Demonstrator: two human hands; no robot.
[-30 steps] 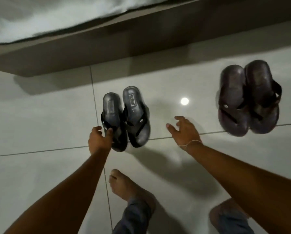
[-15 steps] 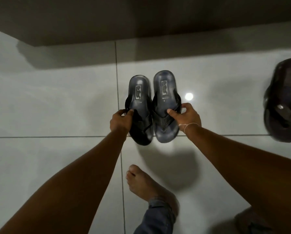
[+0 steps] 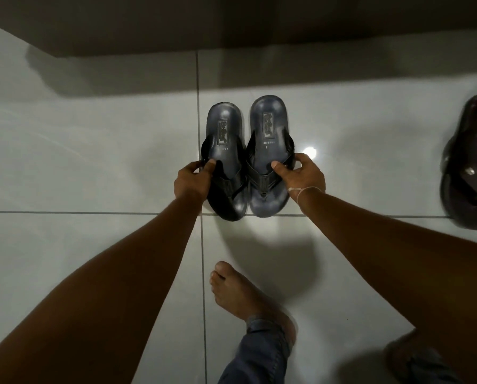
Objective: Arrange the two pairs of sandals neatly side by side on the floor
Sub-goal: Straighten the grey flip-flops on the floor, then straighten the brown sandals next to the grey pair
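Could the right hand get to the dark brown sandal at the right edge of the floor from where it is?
Probably yes: bare tile lies between the right hand and the dark brown sandal, but its grip is on the blue-grey sandal.

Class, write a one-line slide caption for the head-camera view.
Left hand and right hand each grip one dark sandal of the pair on the tiled floor.

One head-worn wide-angle camera looks steeply down at the tiled floor (image 3: pixel 93 162) from close above — arms reach up from the frame's bottom edge toward its centre.
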